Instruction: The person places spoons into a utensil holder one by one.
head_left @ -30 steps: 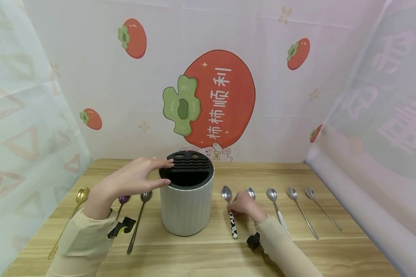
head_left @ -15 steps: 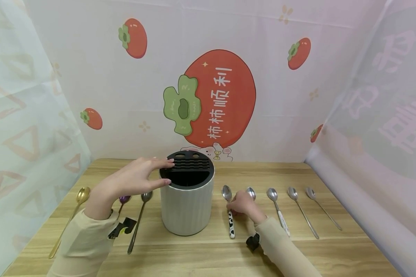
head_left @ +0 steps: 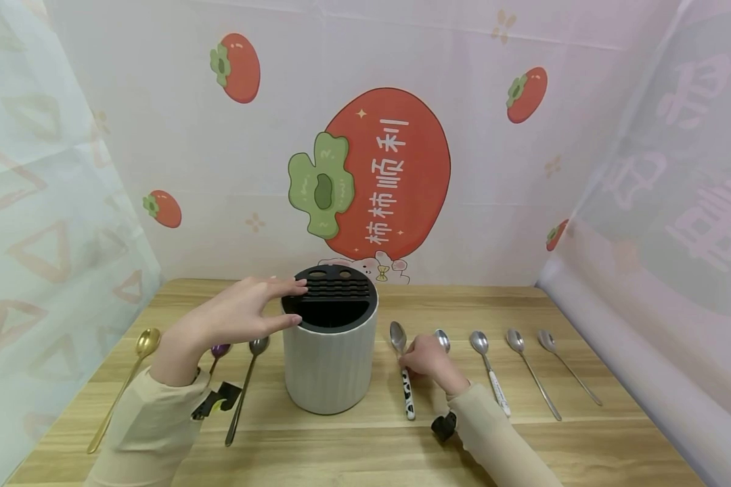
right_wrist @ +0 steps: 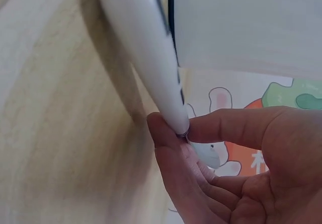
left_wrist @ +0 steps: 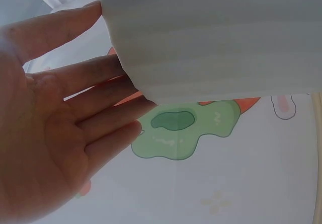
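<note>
My left hand (head_left: 239, 312) touches the rim of a white ribbed utensil holder (head_left: 327, 372) with straight fingers, thumb spread apart. The holder has a black lid (head_left: 341, 326) with slots, round holes and a wide opening. To its right, my right hand (head_left: 428, 360) pinches a spoon (head_left: 408, 396) with a black-and-white patterned handle between thumb and fingertips, where the handle meets the metal neck. In the right wrist view the spoon's white handle (right_wrist: 146, 48) casts a shadow on the table beside it. Another spoon's bowl (head_left: 442, 339) shows behind that hand; the hand and arm hide the rest.
Right of my hand lie a white-handled spoon (head_left: 490, 372) and two plain silver spoons, one (head_left: 533, 372) beside the other (head_left: 569, 365). On the left lie a gold spoon (head_left: 122, 389), a purple spoon (head_left: 220, 351) partly behind my arm, and a dark spoon (head_left: 244, 389).
The patterned spoon has turned slightly in my right hand; its handle end swung left, then a little back right. My left hand stays on the holder's rim.
</note>
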Motion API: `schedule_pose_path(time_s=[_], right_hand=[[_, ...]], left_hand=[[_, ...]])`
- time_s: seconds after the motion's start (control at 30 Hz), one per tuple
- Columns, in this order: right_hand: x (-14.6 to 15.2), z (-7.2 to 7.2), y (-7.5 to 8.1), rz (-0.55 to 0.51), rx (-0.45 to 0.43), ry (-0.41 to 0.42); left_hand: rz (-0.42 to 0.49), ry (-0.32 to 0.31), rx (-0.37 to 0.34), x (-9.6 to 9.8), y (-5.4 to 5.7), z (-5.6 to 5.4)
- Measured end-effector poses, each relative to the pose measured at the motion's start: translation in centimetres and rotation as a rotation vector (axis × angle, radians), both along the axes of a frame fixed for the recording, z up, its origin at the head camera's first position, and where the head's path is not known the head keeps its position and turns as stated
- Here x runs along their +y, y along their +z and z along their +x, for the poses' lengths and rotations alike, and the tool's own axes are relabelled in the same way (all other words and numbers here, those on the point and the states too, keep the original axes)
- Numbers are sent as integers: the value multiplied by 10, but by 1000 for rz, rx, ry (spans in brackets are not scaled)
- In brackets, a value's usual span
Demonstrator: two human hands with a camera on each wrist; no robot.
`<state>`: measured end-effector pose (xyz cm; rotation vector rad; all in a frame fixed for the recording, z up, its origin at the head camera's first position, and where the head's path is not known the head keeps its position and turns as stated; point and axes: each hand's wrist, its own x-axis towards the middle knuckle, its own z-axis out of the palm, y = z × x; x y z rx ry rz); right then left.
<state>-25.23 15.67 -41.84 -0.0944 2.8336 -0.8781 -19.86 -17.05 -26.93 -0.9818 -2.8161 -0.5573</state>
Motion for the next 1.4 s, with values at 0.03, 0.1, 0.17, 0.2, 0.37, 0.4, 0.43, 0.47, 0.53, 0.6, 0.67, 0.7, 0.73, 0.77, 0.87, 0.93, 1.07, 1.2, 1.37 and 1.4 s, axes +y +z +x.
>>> schedule_pose_path(time_s=[0.03, 0.1, 0.17, 0.2, 0.37, 0.4, 0.43, 0.47, 0.53, 0.6, 0.67, 0.7, 0.73, 0.77, 0.87, 0.93, 1.07, 1.2, 1.37, 1.4], right_hand=[[0, 0, 0, -5, -2, -3], [-1, 0, 2, -19, -7, -8], [-1, 1, 4, -37, -10, -13], [-1, 1, 5, -45, -8, -13], [-2, 5, 12, -103, -19, -21], [-2, 5, 13, -116, -23, -26], [-2, 6, 15, -127, -22, -25], [-2, 7, 16, -133, -21, -26], [-3, 7, 19, -144, -10, -25], [-3, 8, 21, -150, 9, -25], [-3, 9, 24, -150, 30, -23], [-3, 10, 25, -155, 39, -21], [-3, 10, 27, -159, 46, -19], [-4, 11, 28, -166, 52, -19], [-5, 12, 32, -189, 65, -20], [-5, 14, 35, -205, 79, -21], [-6, 17, 43, -212, 126, -16], [-6, 19, 50, -212, 152, -13], [-7, 23, 59, -238, 169, -22], [-7, 24, 62, -243, 175, -25]], left_hand=[[1, 0, -1, 0, 0, 0], [1, -1, -1, 0, 0, 0], [1, -1, -1, 0, 0, 0], [1, -1, -1, 0, 0, 0], [-3, -1, 7, 0, 0, 0], [-4, -1, 10, 0, 0, 0], [-4, -2, 11, 0, 0, 0], [-3, -2, 12, 0, 0, 0], [0, -3, 12, 0, -1, -1], [5, -3, 10, -1, -1, -1], [10, -1, 8, -1, -2, -1], [12, 1, 7, -1, -2, -1], [14, 2, 6, -1, -2, -1], [16, 2, 7, -1, -2, -1], [18, 2, 7, 0, -2, -1], [18, 2, 7, 0, -2, -1], [18, 5, 4, 0, -1, 0], [16, 6, 0, 0, -1, -1], [15, 11, -11, 0, -1, -1], [15, 10, -12, 0, -1, -1]])
